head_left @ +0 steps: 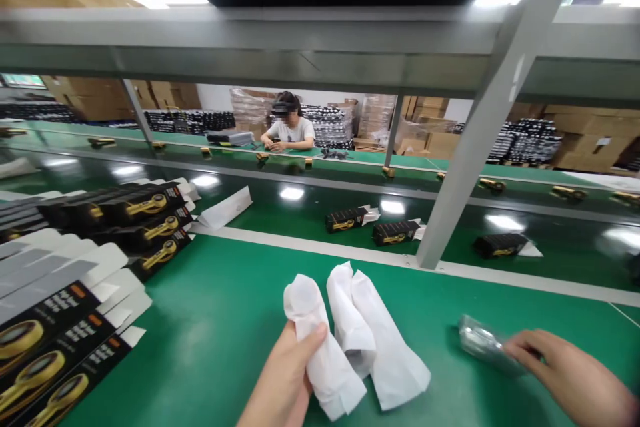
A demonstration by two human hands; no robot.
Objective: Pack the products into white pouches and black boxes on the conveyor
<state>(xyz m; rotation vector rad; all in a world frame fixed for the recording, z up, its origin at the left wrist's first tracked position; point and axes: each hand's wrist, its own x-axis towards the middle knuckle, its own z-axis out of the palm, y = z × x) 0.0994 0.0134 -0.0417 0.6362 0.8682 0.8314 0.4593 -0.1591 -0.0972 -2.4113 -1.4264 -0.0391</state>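
Note:
My left hand (293, 367) is wrapped round a white paper-wrapped item (330, 370), its thumb on top. Just right of it, two more white wrapped items (387, 347) lie side by side on the green table (210, 320). Toward the right edge, my right hand (555, 360) pinches one end of a clear plastic-wrapped item (485, 343), slightly blurred, low over the tabletop. What is inside the wrappings is hidden.
Stacks of black printed boxes (160, 237) fill the left side. A metal post (465, 147) rises at the table's back edge. Beyond it, black boxes (395, 232) lie on a green conveyor. A person (295, 130) sits on the far side.

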